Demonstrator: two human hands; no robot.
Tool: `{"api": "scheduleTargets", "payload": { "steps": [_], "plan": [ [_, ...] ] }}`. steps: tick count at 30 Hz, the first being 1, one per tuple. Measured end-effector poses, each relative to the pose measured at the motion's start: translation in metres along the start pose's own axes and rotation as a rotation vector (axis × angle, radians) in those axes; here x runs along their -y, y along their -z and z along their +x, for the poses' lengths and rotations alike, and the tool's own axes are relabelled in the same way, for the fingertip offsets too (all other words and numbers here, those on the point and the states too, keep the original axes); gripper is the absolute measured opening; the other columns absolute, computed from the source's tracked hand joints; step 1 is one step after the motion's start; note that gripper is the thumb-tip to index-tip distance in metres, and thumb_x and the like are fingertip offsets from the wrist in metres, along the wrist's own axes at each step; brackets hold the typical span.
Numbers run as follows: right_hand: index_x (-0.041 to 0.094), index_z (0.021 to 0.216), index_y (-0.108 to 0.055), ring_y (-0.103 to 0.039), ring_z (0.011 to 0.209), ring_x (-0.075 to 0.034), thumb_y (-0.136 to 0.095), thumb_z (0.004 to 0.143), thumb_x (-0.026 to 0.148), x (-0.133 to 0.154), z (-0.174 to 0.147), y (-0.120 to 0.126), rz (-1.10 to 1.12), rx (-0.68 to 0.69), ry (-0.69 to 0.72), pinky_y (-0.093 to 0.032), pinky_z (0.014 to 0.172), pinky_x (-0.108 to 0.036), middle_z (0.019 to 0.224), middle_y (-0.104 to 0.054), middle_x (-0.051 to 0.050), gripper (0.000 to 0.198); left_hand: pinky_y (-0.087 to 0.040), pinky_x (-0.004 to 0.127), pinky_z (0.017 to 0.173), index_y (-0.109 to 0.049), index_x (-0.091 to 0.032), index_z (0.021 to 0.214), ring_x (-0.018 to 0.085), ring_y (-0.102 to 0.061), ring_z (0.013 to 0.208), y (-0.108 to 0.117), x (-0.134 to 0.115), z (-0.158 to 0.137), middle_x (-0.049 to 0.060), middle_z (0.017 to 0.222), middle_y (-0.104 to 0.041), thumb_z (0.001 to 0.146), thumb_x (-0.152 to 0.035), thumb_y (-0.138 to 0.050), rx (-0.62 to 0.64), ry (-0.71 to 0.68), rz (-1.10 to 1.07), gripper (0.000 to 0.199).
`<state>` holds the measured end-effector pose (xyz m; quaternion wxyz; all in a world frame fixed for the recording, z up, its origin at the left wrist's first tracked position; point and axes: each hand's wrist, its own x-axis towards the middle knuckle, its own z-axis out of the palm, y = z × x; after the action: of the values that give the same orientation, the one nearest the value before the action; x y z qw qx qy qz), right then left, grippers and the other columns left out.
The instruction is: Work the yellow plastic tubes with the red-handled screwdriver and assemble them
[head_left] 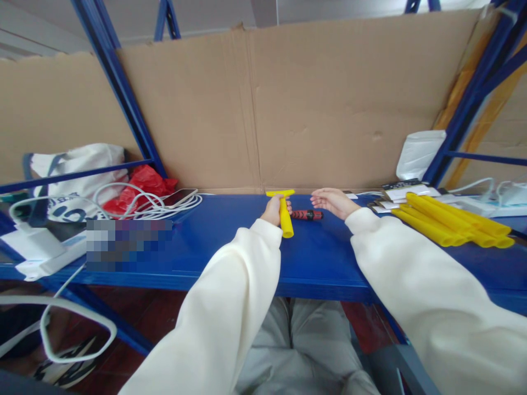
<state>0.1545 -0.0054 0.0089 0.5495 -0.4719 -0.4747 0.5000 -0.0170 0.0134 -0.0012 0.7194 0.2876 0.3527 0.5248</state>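
My left hand (272, 209) is closed round a yellow T-shaped tool (285, 216), with its crossbar at the top and its round, tube-like handle end pointing toward me. Behind and to the right of that hand lies a red and black handle-like object (309, 214), partly hidden by the hand and the yellow tool; its exact kind does not show. My right hand (332, 202) is held just beyond that object's right end, fingers stretched out and holding nothing.
Several yellow hollow tubes (450, 219) are stacked on the blue table (230, 247) at right, near small dark-and-white packets (405, 189) and a white pouch (420, 153). White cables (164, 207), a red bag (144, 184) and a power strip (53, 260) are at left. Cardboard (329, 99) stands behind.
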Motion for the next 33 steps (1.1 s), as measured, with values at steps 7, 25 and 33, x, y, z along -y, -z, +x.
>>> {"api": "scheduleTargets", "payload": {
  "steps": [7,25,33],
  "plan": [
    [0.014,0.075,-0.066,-0.059,0.054,-0.01,-0.071,0.075,0.008,-0.015,-0.007,-0.011,-0.335,0.361,0.089,-0.051,0.055,-0.023,0.062,-0.065,-0.001,0.007,-0.034,0.017,0.04,-0.056,-0.014,0.101,0.008,-0.037,0.039,0.011,-0.03,0.008,-0.004,0.056,-0.038,0.09,-0.01,-0.029,-0.214,-0.169,-0.459,0.03],
    [0.013,0.072,-0.067,-0.053,0.059,-0.011,-0.064,0.077,0.011,-0.029,-0.03,-0.051,-1.049,0.556,0.372,-0.041,0.061,-0.023,0.064,-0.062,0.0,0.006,-0.034,0.017,0.042,-0.049,-0.017,0.075,0.008,-0.038,0.039,0.008,-0.025,0.01,-0.003,0.056,-0.04,0.085,-0.01,-0.036,-0.25,-0.195,-0.481,0.018],
    [0.015,0.074,-0.063,-0.051,0.056,-0.01,-0.059,0.08,0.009,-0.024,-0.036,-0.051,-1.187,0.609,0.384,-0.039,0.06,-0.022,0.066,-0.062,0.0,0.01,-0.033,0.018,0.042,-0.052,-0.016,0.085,0.008,-0.038,0.039,0.004,-0.025,0.001,-0.004,0.056,-0.04,0.088,-0.013,-0.036,-0.278,-0.18,-0.445,0.017]
  ]
}}
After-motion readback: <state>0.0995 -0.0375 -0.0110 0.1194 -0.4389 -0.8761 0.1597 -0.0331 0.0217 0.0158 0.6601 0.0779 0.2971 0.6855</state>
